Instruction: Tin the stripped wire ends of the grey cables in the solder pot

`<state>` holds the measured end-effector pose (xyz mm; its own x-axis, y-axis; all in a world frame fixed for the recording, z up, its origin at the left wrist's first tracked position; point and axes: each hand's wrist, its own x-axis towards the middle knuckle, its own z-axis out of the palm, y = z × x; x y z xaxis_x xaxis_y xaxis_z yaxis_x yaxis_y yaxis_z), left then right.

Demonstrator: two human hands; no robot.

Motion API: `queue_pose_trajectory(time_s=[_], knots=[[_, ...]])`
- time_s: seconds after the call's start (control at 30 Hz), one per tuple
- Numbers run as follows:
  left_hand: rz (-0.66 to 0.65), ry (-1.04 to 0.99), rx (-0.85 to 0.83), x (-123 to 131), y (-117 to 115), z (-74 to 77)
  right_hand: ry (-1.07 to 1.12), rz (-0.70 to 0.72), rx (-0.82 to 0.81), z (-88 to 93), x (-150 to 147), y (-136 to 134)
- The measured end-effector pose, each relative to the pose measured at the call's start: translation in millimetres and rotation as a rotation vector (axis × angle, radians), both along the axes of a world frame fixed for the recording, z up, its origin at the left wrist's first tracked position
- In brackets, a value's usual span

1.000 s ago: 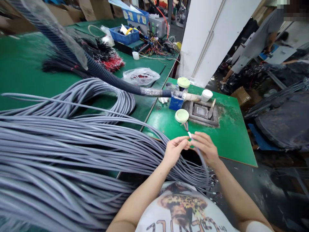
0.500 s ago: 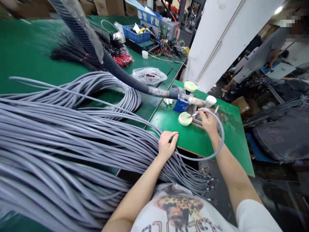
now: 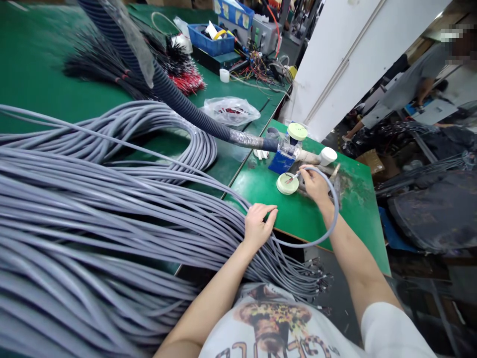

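My right hand (image 3: 316, 184) is closed around a grey cable (image 3: 335, 219) just behind its stripped end. Thin bare-ended wires (image 3: 289, 180) fan from that end and lie over a round pale-green dish (image 3: 286, 188); whether they touch its surface is unclear. From the hand the cable loops down and back towards the bundle of grey cables (image 3: 156, 209). My left hand (image 3: 260, 223) rests at the bundle's right side, thumb and fingertips brought together. Its underside is hidden, so I cannot tell whether a cable is in it.
A ribbed hose (image 3: 179, 104) crosses to a blue block (image 3: 282, 162) on the green board (image 3: 253, 184). Behind stand a white round container (image 3: 328, 156) and a pale-lidded jar (image 3: 297, 131). Black and red wires (image 3: 112, 74) lie further back. One person (image 3: 406, 79) is at the right.
My right hand has moved slightly left, carrying the cable's wire ends further over the pale-green dish. The cable loop has shifted left with it. My left hand has stayed by the bundle.
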<state>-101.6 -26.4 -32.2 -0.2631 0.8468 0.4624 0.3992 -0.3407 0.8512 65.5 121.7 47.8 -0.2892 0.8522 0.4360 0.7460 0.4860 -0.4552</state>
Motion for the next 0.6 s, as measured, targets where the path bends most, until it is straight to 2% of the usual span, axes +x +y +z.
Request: queue_pose_trajectory(time_s=[0.2, 0.33, 0.47, 0.6], knots=[[-0.001, -0.007, 0.001, -0.3, 0.3, 0.8, -0.039, -0.006, 0.028, 2.4, -1.6, -0.6], [-0.019, -0.038, -0.012, -2.3, 0.3, 3.8, -0.002, -0.025, 0.084, 19.0, 7.1, -6.8], [-0.035, -0.063, -0.031, -4.3, -0.3, 6.0, 0.004, -0.106, 0.146, 36.6, 35.8, -7.3], [-0.032, -0.049, -0.024, -3.9, 0.1, 4.5, -0.033, -0.215, 0.163, 33.7, 74.2, 7.4]])
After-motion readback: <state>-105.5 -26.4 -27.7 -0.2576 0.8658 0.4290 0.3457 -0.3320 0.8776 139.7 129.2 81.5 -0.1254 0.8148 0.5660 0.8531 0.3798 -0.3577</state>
